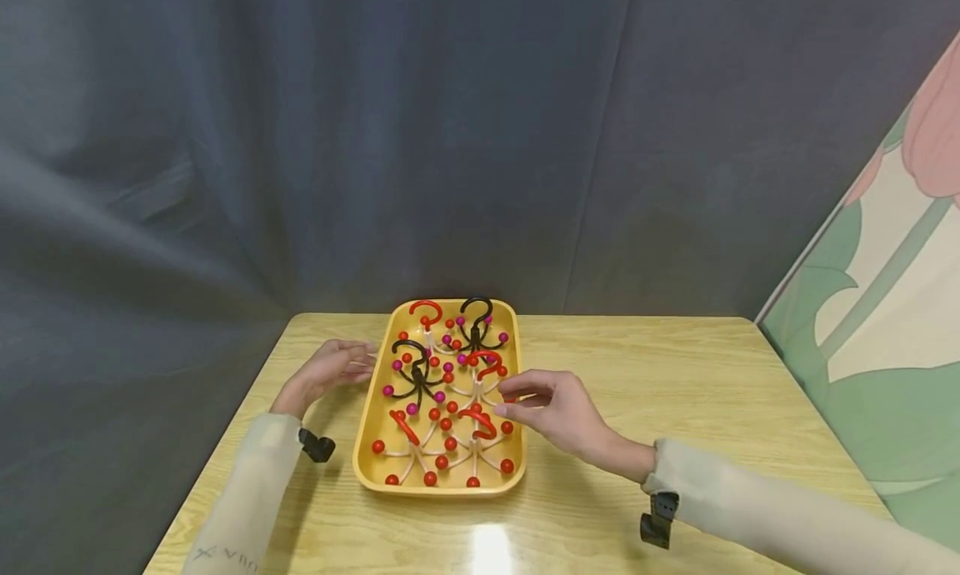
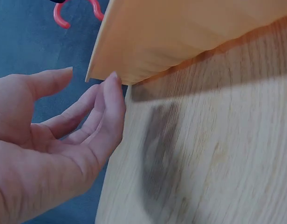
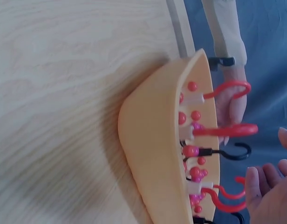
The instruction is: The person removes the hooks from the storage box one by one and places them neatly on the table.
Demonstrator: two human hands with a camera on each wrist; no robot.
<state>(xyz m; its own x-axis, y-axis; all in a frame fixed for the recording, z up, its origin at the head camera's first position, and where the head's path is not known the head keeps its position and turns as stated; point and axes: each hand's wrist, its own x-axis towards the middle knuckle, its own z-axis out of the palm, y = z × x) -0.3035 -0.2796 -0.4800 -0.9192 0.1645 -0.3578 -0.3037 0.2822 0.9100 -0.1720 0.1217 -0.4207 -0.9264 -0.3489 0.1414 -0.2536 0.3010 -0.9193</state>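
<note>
A yellow tray (image 1: 442, 490) holds spider-like pieces, each with a hooked handle and splayed, ball-tipped legs. Two have black hooks and legs with magenta balls, such as the black-hooked piece (image 1: 417, 375) at the left. Several others have red hooks, pale legs and red balls, among them a red-hooked piece (image 1: 474, 444) at the near right. My left hand (image 1: 330, 375) hovers beside the tray's left wall, fingers relaxed and holding nothing. Over the right rim reaches my right hand (image 1: 558, 408), thumb and fingers apart, fingertips close to another red-hooked piece (image 1: 480, 385); its grasp is empty.
The tray stands on a light wooden table (image 1: 675, 392), near its back edge. A dark grey curtain (image 1: 450, 142) hangs behind it. On the right is a panel (image 1: 900, 333) with a flower picture. Both sleeved wrists carry small black cameras.
</note>
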